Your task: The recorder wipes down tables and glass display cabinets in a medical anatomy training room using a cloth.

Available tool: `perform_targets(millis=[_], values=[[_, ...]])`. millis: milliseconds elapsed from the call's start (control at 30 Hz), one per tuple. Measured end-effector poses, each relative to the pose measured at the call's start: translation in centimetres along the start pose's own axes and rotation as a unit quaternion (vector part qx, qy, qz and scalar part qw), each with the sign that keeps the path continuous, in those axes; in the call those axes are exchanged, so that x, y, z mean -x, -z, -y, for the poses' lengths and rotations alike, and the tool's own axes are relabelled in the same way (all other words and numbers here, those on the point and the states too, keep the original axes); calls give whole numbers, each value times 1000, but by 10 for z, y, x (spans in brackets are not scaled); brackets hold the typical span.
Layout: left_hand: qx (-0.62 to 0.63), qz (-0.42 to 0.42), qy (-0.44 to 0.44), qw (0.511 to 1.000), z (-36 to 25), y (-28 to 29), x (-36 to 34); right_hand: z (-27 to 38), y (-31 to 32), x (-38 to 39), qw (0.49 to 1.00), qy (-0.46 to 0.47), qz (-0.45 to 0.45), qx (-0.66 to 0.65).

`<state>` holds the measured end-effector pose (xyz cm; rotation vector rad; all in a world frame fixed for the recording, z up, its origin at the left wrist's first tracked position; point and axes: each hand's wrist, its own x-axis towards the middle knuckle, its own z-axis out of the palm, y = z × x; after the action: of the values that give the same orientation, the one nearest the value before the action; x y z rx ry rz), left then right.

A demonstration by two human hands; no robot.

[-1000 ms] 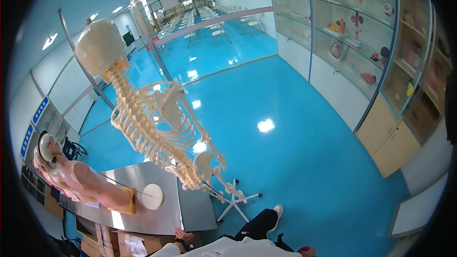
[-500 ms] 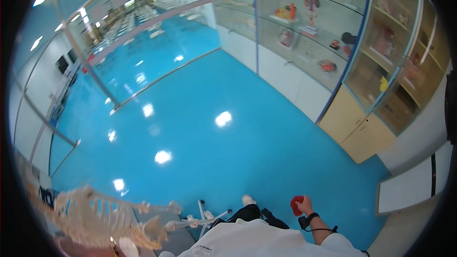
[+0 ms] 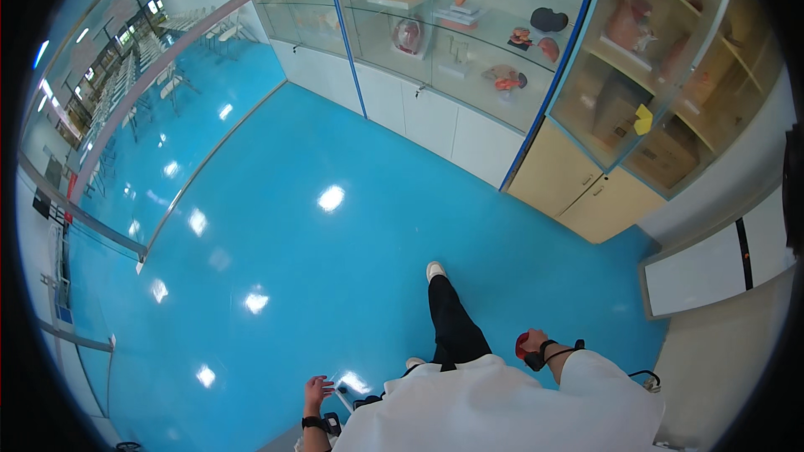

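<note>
My left hand hangs at the lower middle with its fingers apart and nothing in them, a dark device strapped at its wrist, beside a white stand leg. My right hand, lower right of centre, is closed on a red object whose shape I cannot make out; a dark strap and cable circle that wrist. My leg in dark trousers and a white shoe is stretched out over the blue floor.
Glass display cabinets with anatomical models line the far side, beside a wooden cabinet with glass doors. A glass partition runs along the left, white chairs beyond. A white board stands at the right.
The view has swung right toward the cabinets and the skeleton has mostly left it. My foot has moved forward. My right hand with the red object has come more into view.
</note>
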<state>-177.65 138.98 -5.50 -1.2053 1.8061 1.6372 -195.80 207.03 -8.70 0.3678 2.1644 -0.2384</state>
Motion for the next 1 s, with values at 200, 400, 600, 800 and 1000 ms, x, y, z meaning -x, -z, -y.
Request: perform_targets(millis=[200,400,600,800,1000], values=[[-29,1,106,994,-67,-30,-31,100,101,-94,993,43,-81,-74],[-151,38,114,981,-133,-48,-23,257,244,-164,951,230,-171,-115],[-103,30,156,982,-211,-23,-63,370,323,-224,949,271,-134,-92],[-62,50,104,991,-307,38,-146,465,345,-256,968,216,-113,-55],[77,75,187,977,-389,141,-314,537,321,-284,973,177,-89,-119]])
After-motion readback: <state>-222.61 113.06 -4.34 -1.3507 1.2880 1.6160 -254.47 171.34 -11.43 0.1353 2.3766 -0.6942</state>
